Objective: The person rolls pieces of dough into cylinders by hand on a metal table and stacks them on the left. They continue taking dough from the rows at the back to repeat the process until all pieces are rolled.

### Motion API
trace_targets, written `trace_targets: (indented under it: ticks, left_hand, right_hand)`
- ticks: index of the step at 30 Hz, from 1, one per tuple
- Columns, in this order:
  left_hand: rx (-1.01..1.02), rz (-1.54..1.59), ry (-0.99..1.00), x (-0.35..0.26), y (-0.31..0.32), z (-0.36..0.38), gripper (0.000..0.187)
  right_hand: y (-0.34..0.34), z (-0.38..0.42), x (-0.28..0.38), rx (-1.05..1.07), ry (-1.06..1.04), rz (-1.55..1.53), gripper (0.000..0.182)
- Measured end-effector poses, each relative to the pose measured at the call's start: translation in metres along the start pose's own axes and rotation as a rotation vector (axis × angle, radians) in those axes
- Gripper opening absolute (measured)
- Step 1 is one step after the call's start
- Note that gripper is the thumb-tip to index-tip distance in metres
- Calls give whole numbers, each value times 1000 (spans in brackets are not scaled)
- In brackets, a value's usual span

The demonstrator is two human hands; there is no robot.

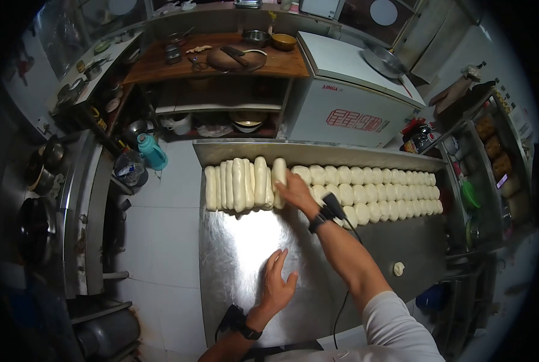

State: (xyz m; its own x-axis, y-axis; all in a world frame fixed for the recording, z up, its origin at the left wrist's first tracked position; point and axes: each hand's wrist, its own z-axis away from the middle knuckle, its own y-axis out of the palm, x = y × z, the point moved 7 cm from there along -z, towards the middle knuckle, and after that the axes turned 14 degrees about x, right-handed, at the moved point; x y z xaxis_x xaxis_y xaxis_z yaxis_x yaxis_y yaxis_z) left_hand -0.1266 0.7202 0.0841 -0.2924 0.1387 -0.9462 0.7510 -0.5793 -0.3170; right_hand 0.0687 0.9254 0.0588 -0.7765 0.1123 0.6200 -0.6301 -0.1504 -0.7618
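Observation:
My right hand (297, 192) grips a long pale dough roll (280, 168) at the right end of a stacked row of dough rolls (233, 184). Its fingers are partly hidden behind the roll. Over the bare front part of the steel table, my left hand (278, 286) is open, thumb and fingers apart, holding nothing. To the right of my right hand lie three lines of round dough pieces (378, 193), set close together. A small scrap of dough (398, 268) rests alone on the right part of the table.
The steel table (239, 271) has a raised back edge (342, 151). Behind it stand a white chest freezer (354, 108) and a wooden counter (161, 69) with a round board (237, 59) and bowls. A turquoise flask (152, 152) stands left, near a stove; shelves are right.

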Motion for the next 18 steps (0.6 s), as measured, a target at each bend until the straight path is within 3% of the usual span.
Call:
trace_targets:
  ticks: [2,4,6,7,11,14,18]
  left_hand:
    - [16,12,-10,10,7,14,61]
    - [38,33,-10,18,8,26,58]
    - [4,19,-27,25,4,33,55]
    - [0,28,-27,25,4,33,55]
    - [30,31,-41,23,6,34,52]
    - [32,21,-41,27,9,37,49]
    - [21,-17,-28,37,14,44,47]
  right_hand:
    - [34,-17,-10,-167,18,220,51]
    - [23,-21,-26,-116,65,172,46]
    - [-4,-12,-47,66,77,65,42]
    - [-29,1,-47,-86,124,129,42]
    - [-49,4,-41,-34,269,372,45]
    - [-52,-3,-32,-21,253,371,45]
    - [-36,12,-23,-227,61,503,40]
